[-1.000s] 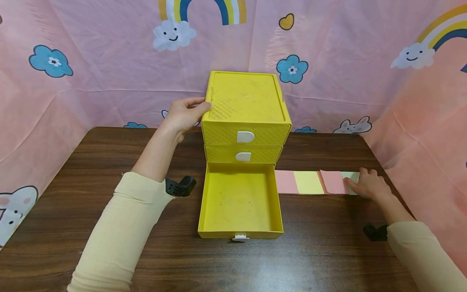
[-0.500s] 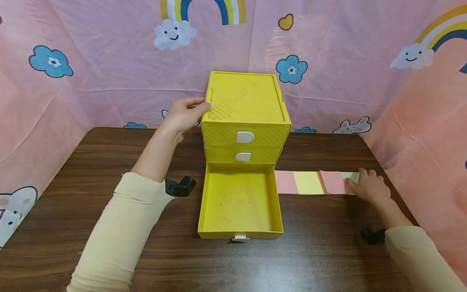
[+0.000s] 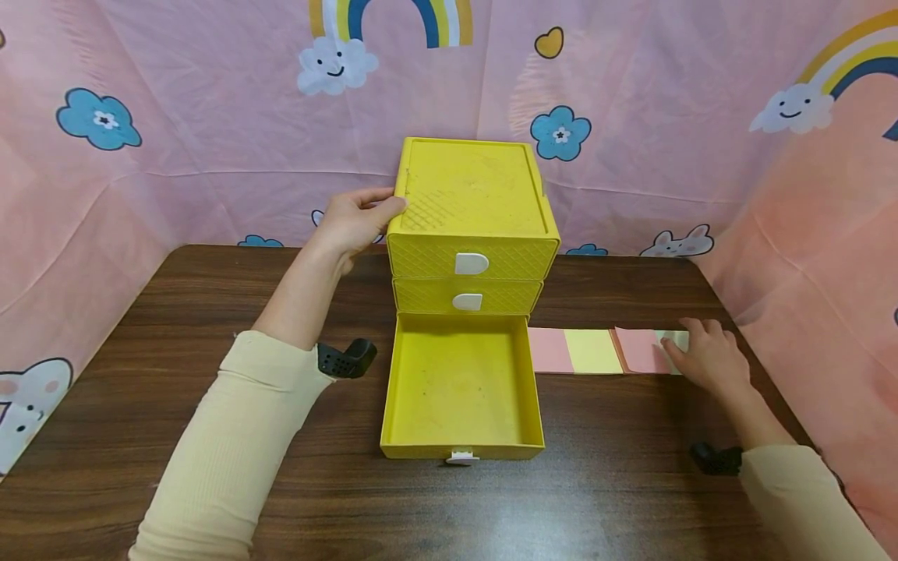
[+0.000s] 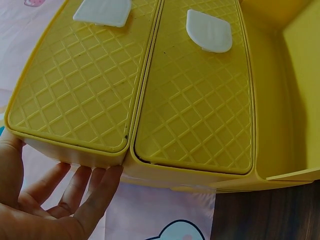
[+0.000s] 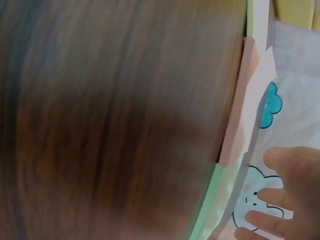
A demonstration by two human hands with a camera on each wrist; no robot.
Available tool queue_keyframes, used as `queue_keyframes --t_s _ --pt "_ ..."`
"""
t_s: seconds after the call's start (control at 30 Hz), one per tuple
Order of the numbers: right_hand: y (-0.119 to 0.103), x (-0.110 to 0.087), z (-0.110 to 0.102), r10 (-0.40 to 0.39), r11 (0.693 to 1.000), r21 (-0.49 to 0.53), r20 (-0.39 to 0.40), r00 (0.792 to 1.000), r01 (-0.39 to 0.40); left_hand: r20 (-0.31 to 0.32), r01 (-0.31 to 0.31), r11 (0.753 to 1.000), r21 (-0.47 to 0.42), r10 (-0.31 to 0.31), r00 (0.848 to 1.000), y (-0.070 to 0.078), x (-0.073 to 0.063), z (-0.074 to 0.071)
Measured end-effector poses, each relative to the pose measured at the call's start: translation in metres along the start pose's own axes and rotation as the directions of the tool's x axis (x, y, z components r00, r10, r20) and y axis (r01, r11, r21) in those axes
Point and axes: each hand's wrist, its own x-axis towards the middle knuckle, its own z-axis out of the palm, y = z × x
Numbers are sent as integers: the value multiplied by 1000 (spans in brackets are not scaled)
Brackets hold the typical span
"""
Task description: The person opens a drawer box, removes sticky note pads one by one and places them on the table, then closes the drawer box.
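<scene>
A yellow drawer unit (image 3: 477, 187) stands at the table's back middle; its bottom drawer (image 3: 459, 382) is pulled out, with nothing in it. My left hand (image 3: 354, 222) holds the unit's upper left edge, thumb on top and fingers against the side, as the left wrist view (image 4: 55, 200) also shows. To the right lies a row of sticky note pads: pink (image 3: 550, 350), yellow (image 3: 593, 351), a raised pink pad (image 3: 640, 351) and pale green (image 3: 679, 340). My right hand (image 3: 712, 358) hovers over the green end with fingers loosely spread; whether a fingertip touches it, I cannot tell.
The dark wooden table (image 3: 603, 483) runs up to a pink patterned cloth (image 3: 238, 117) at the back and sides. White tabs mark the two closed upper drawers (image 3: 428, 257). The pulled-out drawer's front handle (image 3: 463, 458) points toward me.
My right hand has shifted slightly to the left over the green pad, and its forearm has moved a little toward me. The left hand, drawer unit and pads look unmoved.
</scene>
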Motion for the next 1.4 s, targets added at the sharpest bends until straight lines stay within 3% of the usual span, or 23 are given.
queue_keyframes --t_s 0.27,0.47,0.53,0.73,0.93,1.17,1.27,1.4 --pt "-18 -3 -3 -55 998 38 -112 992 59 -6 -1 1000 2 1 1000 -1 1 -1" --pt "-30 -6 -1 -123 989 48 -219 968 137 -1 3 1000 8 -3 1000 0 1 -1" --pt "-34 -7 -1 -149 985 42 -254 956 165 1 5 1000 10 -5 1000 0 1 -1" --pt "-47 -11 1 -257 961 -1 -368 894 276 3 10 1000 7 -10 1000 0 1 -1" --pt "-61 -14 -1 -324 935 -11 -428 844 354 2 18 1000 10 -18 1000 0 1 -2" --pt "-76 -18 -2 -401 900 -55 -498 769 433 4 22 999 25 -22 1000 0 1 -2" --pt "-83 -20 -2 -420 890 -64 -502 756 452 4 22 999 26 -22 1000 0 1 -2" --pt "-92 -25 -3 -440 883 -72 -472 764 464 4 22 1000 23 -22 1000 1 0 -2"
